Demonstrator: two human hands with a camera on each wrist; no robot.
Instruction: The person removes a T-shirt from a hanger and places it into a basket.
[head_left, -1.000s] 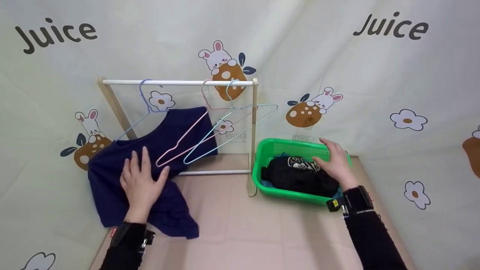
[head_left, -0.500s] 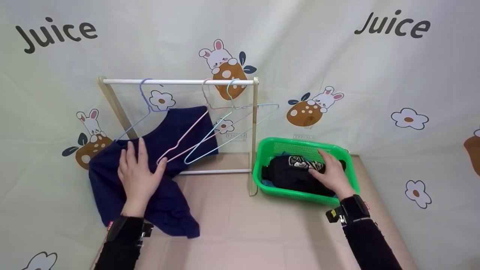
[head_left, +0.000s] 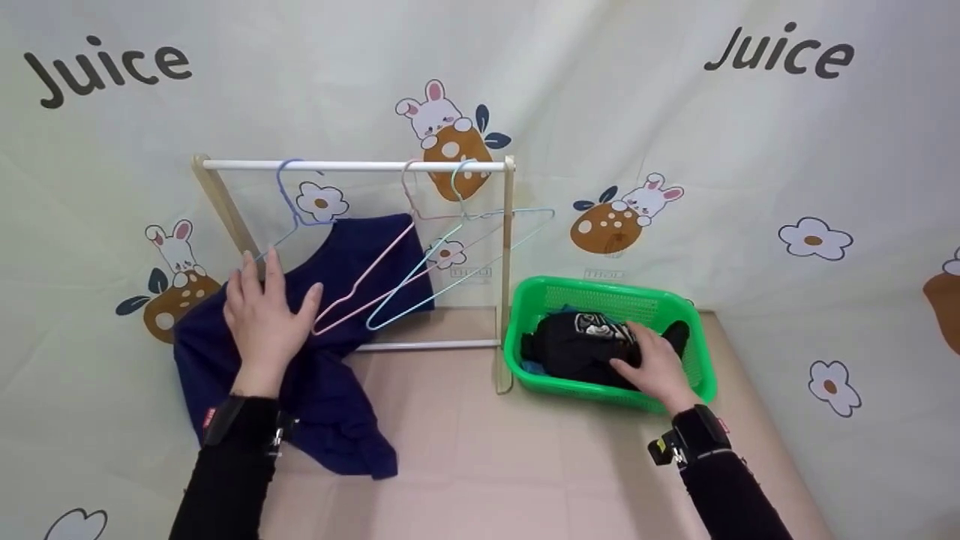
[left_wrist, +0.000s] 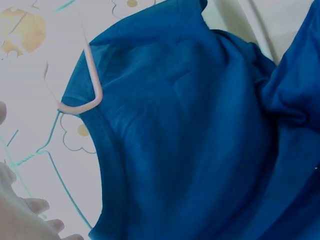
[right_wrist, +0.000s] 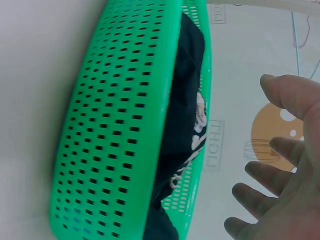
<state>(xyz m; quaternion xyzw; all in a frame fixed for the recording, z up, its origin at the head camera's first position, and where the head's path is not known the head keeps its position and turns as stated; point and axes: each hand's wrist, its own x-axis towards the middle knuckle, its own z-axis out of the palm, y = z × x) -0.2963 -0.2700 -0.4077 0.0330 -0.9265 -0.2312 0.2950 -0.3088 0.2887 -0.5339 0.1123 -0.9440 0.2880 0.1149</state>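
A navy shirt hangs tilted from a blue-purple hanger on a small rack, its lower part spread on the tabletop. My left hand is in front of the shirt's left shoulder, fingers spread and straight; the left wrist view shows its fingertips at the lower left edge beside the cloth. Over the green basket is my right hand, thumb and fingers apart. Below it lies a black garment with a white print. The right wrist view shows those fingers above the basket rim, with nothing between them.
A pink hanger and a light-blue hanger hang bare on the right part of the white rail. The rack's wooden post stands close to the basket's left end. Printed cloth walls enclose the table.
My left hand has shifted left and up across the shirt, away from the pink hanger's end. The right hand has come down and slightly left toward the black garment.
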